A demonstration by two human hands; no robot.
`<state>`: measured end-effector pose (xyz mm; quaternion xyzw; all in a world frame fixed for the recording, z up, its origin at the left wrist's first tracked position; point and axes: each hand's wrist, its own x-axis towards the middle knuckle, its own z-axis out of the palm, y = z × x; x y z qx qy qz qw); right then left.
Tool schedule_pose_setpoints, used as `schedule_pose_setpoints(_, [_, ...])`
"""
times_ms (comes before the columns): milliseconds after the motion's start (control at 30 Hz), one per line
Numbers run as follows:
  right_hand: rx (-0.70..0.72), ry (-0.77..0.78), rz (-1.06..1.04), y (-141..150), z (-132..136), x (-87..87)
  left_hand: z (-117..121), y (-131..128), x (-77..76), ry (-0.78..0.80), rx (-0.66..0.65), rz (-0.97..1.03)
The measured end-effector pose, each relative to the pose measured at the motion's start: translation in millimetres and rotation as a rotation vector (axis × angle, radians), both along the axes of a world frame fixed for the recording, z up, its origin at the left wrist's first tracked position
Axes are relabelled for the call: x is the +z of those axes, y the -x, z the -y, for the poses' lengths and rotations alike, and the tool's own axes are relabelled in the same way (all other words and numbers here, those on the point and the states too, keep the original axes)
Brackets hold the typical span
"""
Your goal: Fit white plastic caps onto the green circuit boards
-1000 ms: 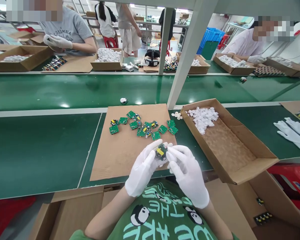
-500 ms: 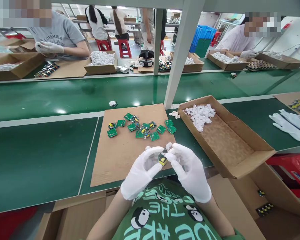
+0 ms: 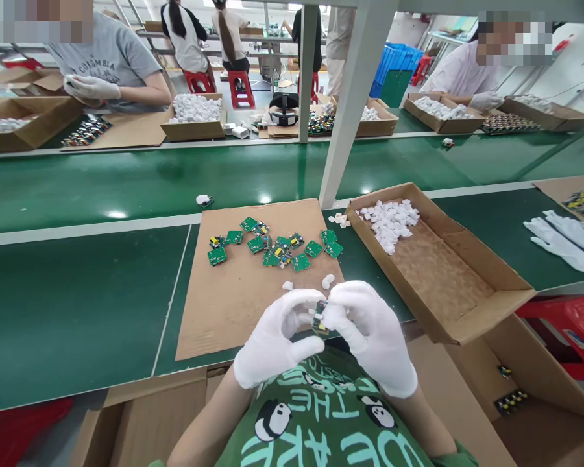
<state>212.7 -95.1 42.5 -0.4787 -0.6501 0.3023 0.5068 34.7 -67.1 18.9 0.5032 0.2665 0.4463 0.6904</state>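
Note:
Both my hands wear white gloves and meet over the near edge of a cardboard sheet [image 3: 233,305]. My left hand [image 3: 277,337] and my right hand [image 3: 370,334] pinch a small green circuit board [image 3: 320,317] with a yellow part between their fingertips. Several more green circuit boards [image 3: 277,245] lie scattered on the far half of the sheet. Two small white plastic pieces [image 3: 328,281] lie on the sheet just beyond my fingers.
An open cardboard box [image 3: 467,285] holding white plastic caps [image 3: 389,220] stands to the right. White gloves [image 3: 562,237] lie at far right. A white post [image 3: 350,110] rises behind the sheet. One small part [image 3: 203,200] sits on the green conveyor belt. Other people work at boxes across it.
My hands have drawn slightly nearer to my body and closed tighter round the board, which has turned and is now more hidden. The part on the belt has drifted left.

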Motion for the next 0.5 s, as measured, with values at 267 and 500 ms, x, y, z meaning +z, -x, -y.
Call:
schedule_pose_setpoints(267, [-0.091,-0.192,0.016,11.4,2.6,-13.2,3.8,-9.2,7.3,-0.087,0.200,0.039])
schedule_pose_setpoints(500, [0.080,-0.284,0.141,3.7,-3.4,1.9,-0.4,-2.2,4.5,-0.004,0.068,0.046])
